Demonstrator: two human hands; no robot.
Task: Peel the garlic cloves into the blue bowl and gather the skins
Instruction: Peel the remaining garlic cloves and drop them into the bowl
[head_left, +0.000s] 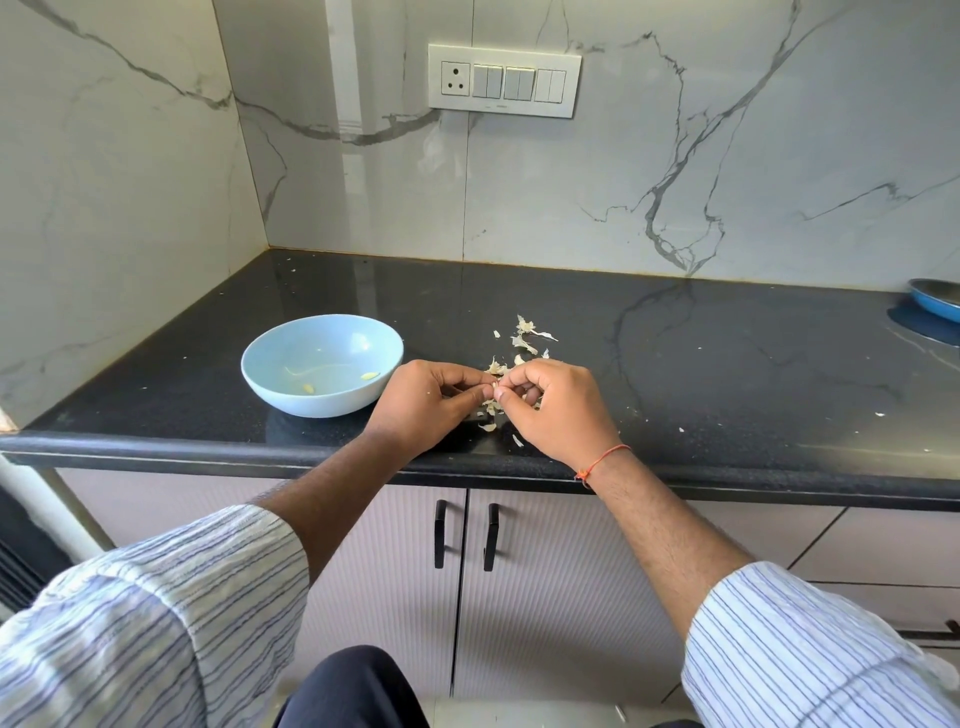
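While the garlic clove (493, 385) sits pinched between both hands, left hand (426, 402) and right hand (553, 402) are pressed together just above the table (675, 364), right beside the blue bowl (322, 364). Best bet imo: hold it steady with the left and pull the skin off with the right fingertips, letting it drop on the skins (524, 338) already scattered there. Black stone top, marble-look walls, switch panel (503, 80) behind.
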